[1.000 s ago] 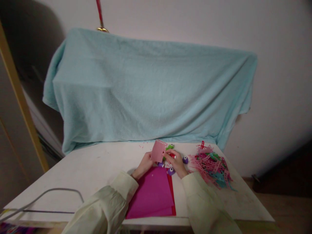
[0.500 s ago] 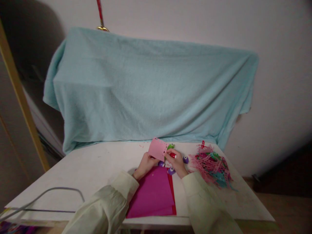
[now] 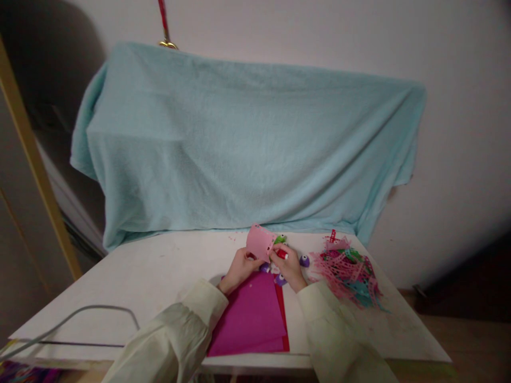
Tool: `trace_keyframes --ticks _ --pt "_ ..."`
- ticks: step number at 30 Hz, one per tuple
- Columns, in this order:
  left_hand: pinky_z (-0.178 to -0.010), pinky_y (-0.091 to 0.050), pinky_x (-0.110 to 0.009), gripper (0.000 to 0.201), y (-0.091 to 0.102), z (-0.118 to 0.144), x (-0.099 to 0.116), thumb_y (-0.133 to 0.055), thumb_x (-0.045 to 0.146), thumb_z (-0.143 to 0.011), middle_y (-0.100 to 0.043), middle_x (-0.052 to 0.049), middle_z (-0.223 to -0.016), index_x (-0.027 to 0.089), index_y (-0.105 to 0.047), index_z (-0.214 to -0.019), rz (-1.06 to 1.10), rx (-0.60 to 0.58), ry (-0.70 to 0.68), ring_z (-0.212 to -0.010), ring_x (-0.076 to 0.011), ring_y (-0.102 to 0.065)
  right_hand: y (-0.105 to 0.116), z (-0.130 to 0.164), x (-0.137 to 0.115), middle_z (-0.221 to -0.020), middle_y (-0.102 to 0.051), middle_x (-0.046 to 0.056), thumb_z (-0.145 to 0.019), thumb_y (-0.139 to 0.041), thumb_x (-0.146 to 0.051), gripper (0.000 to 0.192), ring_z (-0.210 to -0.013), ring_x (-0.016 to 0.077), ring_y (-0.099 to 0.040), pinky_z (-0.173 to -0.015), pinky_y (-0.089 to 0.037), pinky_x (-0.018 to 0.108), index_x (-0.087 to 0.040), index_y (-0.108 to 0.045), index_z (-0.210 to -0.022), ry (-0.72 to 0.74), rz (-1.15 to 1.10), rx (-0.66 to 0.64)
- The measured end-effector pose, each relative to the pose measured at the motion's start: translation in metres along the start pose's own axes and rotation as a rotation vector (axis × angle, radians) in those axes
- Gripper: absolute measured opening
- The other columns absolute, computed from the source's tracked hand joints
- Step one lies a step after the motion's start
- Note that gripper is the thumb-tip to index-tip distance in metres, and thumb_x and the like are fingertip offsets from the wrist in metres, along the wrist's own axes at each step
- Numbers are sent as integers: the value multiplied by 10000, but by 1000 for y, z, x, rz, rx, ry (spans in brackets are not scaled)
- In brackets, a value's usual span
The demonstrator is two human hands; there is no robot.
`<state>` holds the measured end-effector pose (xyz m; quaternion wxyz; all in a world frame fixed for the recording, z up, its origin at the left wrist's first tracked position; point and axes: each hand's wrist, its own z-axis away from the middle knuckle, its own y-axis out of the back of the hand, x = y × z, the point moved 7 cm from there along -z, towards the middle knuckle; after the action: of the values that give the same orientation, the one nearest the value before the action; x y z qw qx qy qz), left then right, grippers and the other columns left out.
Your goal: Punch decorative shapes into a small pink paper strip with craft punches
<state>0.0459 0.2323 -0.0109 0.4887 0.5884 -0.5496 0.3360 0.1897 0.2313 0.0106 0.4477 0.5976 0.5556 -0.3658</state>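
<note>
My left hand (image 3: 240, 267) pinches the lower left corner of a small pink paper sheet (image 3: 258, 242), which is tilted up and curved. Small holes run along its right edge. Closed at that edge, my right hand (image 3: 291, 268) has a small red craft punch (image 3: 282, 254) with a white end between thumb and fingers; the fingers partly cover it. Behind the hand is a green punch (image 3: 280, 239) with an eye. A purple punch (image 3: 304, 260) is to the right, another purple one (image 3: 281, 280) below. Magenta sheets (image 3: 249, 316) lie under my wrists, over red paper (image 3: 281, 303).
A heap of punched paper strips (image 3: 347, 271) in pink, green, blue and red lies at the right of the white table (image 3: 167, 276). A light blue cloth (image 3: 255, 143) hangs behind. At the front left, a grey cable (image 3: 91, 307) curves over the table.
The pink paper has shifted slightly right and curls more along its top. Both hands stay nearly in place, with the same grips.
</note>
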Motion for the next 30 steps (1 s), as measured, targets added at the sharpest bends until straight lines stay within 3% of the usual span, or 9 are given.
trace_keyframes --ticks 7,14,16,21,26,30 --pt "-605 -438 -220 299 0 1 3 -642 374 -702 -646 -38 -677 86 -661 -782 -13 -1 0 -609 -135 -558 -1 1 -4 -678 -608 15 -722 -588 -321 161 -637 157 -545 -596 -417 244 -166 -632 -725 33 43 16" --pt "-530 -368 -188 205 -2 0 5 -604 307 -704 -538 20 -581 106 -597 -671 -21 -2 13 -532 -92 -466 -6 3 3 -711 -623 12 -737 -577 -289 131 -676 160 -563 -632 -425 246 -171 -629 -761 61 94 -8" --pt "-535 -359 -188 162 -1 2 8 -590 269 -696 -524 27 -571 115 -581 -647 -30 7 14 -534 -90 -455 2 0 3 -700 -622 12 -735 -579 -294 136 -665 159 -555 -634 -419 248 -168 -629 -753 69 120 31" --pt "-601 -376 -197 97 -1 7 24 -544 210 -700 -584 10 -642 135 -586 -656 -62 -29 -30 -607 -106 -506 47 -11 5 -762 -634 43 -720 -596 -361 227 -715 177 -537 -681 -414 273 -146 -628 -784 53 120 306" --pt "-541 -348 -194 220 2 4 20 -529 321 -753 -565 23 -582 139 -603 -653 -117 1 5 -535 -97 -467 42 -11 5 -762 -628 44 -738 -586 -408 271 -690 168 -530 -643 -406 265 -152 -633 -812 30 39 218" --pt "-509 -311 -198 320 5 3 13 -504 368 -766 -508 33 -504 140 -572 -551 -170 19 51 -507 -101 -434 35 -8 6 -574 -514 -9 -721 -612 -441 314 -513 116 -417 -472 -307 226 -147 -622 -832 -68 -77 163"
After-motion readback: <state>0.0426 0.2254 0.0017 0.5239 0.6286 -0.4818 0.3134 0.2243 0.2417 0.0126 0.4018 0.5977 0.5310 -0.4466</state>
